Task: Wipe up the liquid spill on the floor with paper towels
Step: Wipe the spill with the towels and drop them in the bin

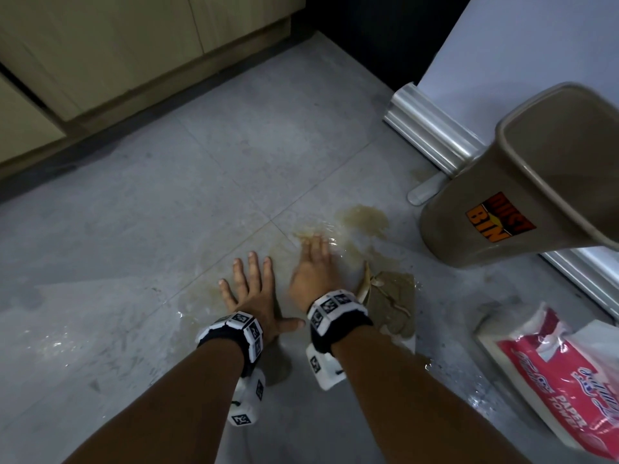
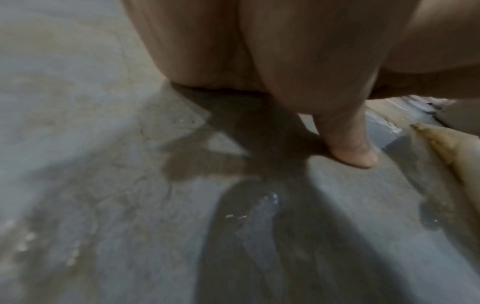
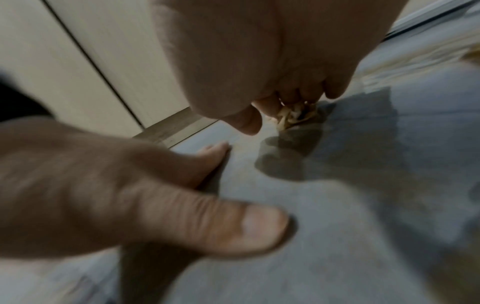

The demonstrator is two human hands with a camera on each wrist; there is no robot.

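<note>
my left hand (image 1: pixel 255 294): flat on the grey tile floor (image 1: pixel 167 202), fingers spread wide, holding nothing.
my right hand (image 1: pixel 313 270): reaching into the wet; in the wrist view my fingertips (image 3: pixel 298 98) pinch a small soggy scrap of paper (image 3: pixel 293 116).
brown puddle of spilled liquid (image 1: pixel 363 217): on the floor just past my right hand, not all wiped yet.
soaked brown paper towel (image 1: pixel 392 304): lying flat just beside my right wrist. i think it is soft, heavy with wet, and will tear, so i should scoop it from the middle.
red and white pack of paper towels (image 1: pixel 549 373): near, on my right. light and dry.
brown plastic dust bin (image 1: pixel 522 182): past the puddle, tipped.
</note>
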